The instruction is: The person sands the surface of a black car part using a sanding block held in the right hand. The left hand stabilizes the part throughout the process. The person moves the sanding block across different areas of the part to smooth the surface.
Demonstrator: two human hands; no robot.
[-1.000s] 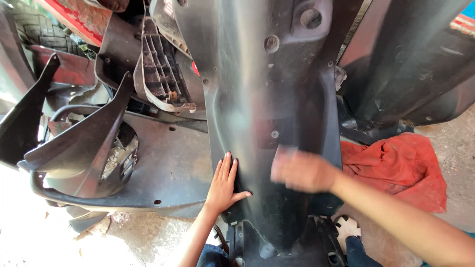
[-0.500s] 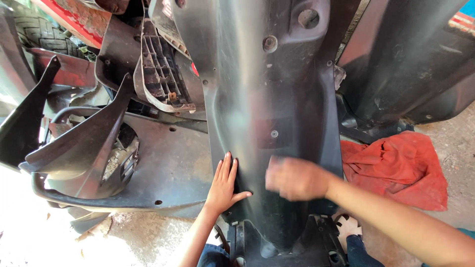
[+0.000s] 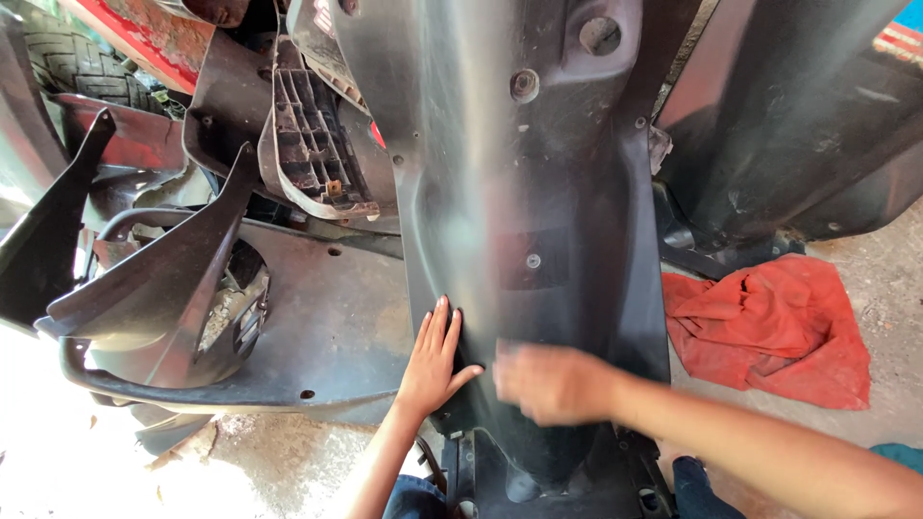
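Observation:
A large black plastic scooter body panel [image 3: 519,192] stands upright in front of me. My left hand [image 3: 437,360] lies flat on its lower left edge, fingers pointing up and slightly apart. My right hand [image 3: 553,383] is on the panel's lower middle, blurred by motion; its fingers look curled, and I cannot make out anything in it.
Several more black scooter panels lie to the left [image 3: 173,298] and at the upper right [image 3: 798,144]. A ribbed black grille part [image 3: 312,144] leans behind the main panel. A crumpled orange-red rag [image 3: 769,327] lies on the concrete floor at the right. A tyre [image 3: 58,58] shows at the top left.
My right hand has slid left and down across the lower panel. My left hand has stayed in place.

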